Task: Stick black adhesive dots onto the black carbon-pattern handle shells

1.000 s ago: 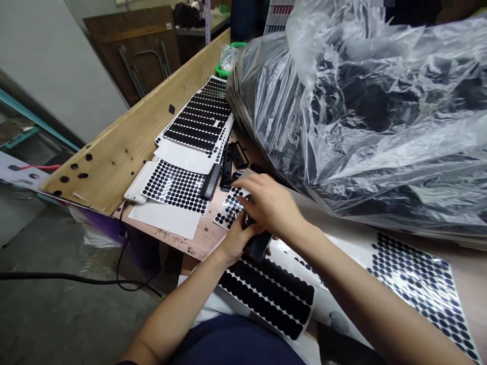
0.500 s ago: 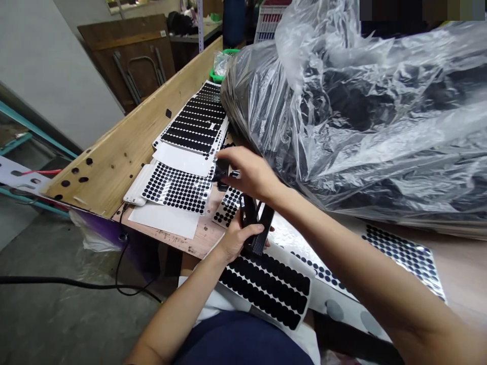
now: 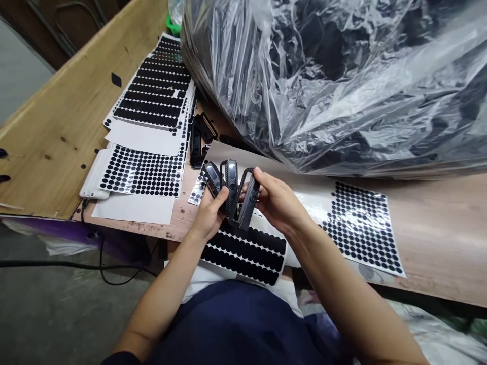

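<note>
Black frames: three slim pieces with a woven-looking pattern, fanned out between the two hands, above the desk edge and in front of the person's body; the left frame [image 3: 213, 177] and the middle frame [image 3: 230, 178] tilt toward the left hand's side, the right frame [image 3: 249, 204] leans the other way.
Left hand [image 3: 207, 215]: curled closed around the lower part of the left and middle frames, thumb laid across their front (the other fingers are mostly hidden behind).
Right hand [image 3: 279, 202]: partly closed, thumb and fingertips pinching the right frame along its upper outer edge; whether the left hand also touches this frame's lower end, I cannot tell.
Strip sheet [image 3: 243, 253]: just below the frames, rows of joined black dots, overhanging the desk edge toward the lap.
Right dot sheet [image 3: 363, 230]: flat on the desk [image 3: 437, 223], beyond the right forearm.
Left dot sheet [image 3: 140, 171]: left of the hands, partly over a white box [image 3: 93, 175] with a cord.
Sheet stack [image 3: 152, 94]: farther back, beside the wooden board [image 3: 68, 109].
Black parts [image 3: 196, 147]: between the papers and the plastic-wrapped bundle [image 3: 335, 101], well apart from the hands.
</note>
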`<state>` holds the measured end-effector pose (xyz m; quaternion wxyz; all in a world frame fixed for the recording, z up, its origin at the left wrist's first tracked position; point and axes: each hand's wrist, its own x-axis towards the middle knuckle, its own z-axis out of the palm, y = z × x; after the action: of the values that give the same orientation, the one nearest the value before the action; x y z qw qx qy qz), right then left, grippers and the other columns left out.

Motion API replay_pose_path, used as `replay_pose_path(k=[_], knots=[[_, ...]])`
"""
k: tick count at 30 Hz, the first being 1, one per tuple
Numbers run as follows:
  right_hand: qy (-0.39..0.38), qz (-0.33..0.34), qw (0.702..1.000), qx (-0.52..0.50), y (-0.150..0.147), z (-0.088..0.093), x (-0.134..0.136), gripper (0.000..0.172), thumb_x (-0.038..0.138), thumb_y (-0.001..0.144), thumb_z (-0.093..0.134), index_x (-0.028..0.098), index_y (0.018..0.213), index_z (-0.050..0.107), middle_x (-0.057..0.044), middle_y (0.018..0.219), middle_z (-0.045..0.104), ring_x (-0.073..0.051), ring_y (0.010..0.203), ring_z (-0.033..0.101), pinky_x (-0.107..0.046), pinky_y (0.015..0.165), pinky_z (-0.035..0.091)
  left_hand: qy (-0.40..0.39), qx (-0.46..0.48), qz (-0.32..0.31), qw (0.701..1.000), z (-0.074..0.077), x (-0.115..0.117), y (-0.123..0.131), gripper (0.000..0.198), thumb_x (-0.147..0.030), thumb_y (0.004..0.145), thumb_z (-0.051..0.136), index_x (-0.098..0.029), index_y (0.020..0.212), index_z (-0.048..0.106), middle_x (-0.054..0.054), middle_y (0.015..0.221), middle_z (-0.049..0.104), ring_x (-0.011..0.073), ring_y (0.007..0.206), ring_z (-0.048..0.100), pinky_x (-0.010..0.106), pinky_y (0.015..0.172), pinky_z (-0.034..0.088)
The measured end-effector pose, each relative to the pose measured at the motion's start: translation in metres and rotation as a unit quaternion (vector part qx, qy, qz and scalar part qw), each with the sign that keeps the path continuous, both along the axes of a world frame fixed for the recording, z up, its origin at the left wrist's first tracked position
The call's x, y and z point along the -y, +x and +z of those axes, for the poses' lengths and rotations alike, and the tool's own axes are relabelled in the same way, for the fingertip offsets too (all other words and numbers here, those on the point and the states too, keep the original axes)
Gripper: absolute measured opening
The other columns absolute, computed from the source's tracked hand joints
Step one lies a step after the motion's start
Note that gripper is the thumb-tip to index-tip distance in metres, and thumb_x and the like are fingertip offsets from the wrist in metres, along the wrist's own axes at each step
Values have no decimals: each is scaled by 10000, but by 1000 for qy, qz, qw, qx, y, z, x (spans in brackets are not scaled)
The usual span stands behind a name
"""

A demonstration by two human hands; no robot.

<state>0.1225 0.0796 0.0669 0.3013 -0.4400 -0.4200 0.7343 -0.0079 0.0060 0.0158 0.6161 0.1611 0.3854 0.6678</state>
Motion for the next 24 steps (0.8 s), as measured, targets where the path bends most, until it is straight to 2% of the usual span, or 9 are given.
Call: replay_pose_path(k=[2,5,8,11,12,14,16,18,24], knots=[[33,-38,999,3,-6,-4,2,530,698,705,820,239,803,576,0,819,655,-184,788,638,-324,719,534,0,-9,-9,1000,1,0,0,587,-506,817,855,-212,1261,608,89,1197,743,267,1094,733,369,879,637],[128,-76,987,53,-16,-11,6,474,703,830,705,253,883,564,-1,915,625,-182,871,606,-333,795,519,4,-36,-27,999,4,0,1,723,-454,714,940,-232,1288,559,91,1269,711,274,1076,732,353,795,656],[197,-48,975,95,-21,-18,5,459,707,899,613,251,936,575,-21,987,625,-194,958,594,-353,882,501,16,-58,-24,998,6,0,2,830,-376,620,987,-231,1305,540,91,1237,713,283,1054,731,328,730,659],[237,-10,966,108,-10,-23,-3,443,680,945,566,244,1016,606,-50,1077,662,-199,975,618,-340,825,515,8,-47,-26,999,6,1,1,811,-389,662,951,-241,1331,516,91,1224,718,290,1021,746,313,666,651],[266,7,954,136,-3,-25,-6,424,646,992,508,242,1081,602,-62,1098,675,-197,947,637,-336,780,522,2,-36,-24,999,6,1,-1,798,-405,682,936,-242,1336,509,91,1212,721,286,993,756,301,635,641],[351,72,905,228,13,-30,-13,356,529,1055,436,231,1161,599,-83,1078,709,-206,884,670,-342,718,524,-9,-7,-11,1000,6,1,-3,784,-460,703,914,-219,1330,510,95,1148,731,271,919,771,273,577,613],[422,157,838,309,28,-35,-16,250,417,1037,507,223,1062,663,-84,967,738,-234,845,681,-365,715,513,-19,23,5,1000,5,0,-6,806,-518,679,917,-189,1301,524,91,1071,736,254,852,776,247,531,580],[454,227,792,340,37,-38,-16,158,326,974,616,226,900,714,-86,905,746,-264,856,678,-378,719,492,-26,38,11,999,5,-1,-7,836,-528,647,934,-180,1287,524,80,1028,734,240,808,774,223,493,544],[484,309,734,362,31,-30,-17,141,226,948,646,217,869,762,-97,924,754,-265,871,670,-334,612,387,-14,19,-2,1000,6,0,-4,830,-529,674,931,-201,1307,506,32,940,715,208,721,760,213,479,531]])
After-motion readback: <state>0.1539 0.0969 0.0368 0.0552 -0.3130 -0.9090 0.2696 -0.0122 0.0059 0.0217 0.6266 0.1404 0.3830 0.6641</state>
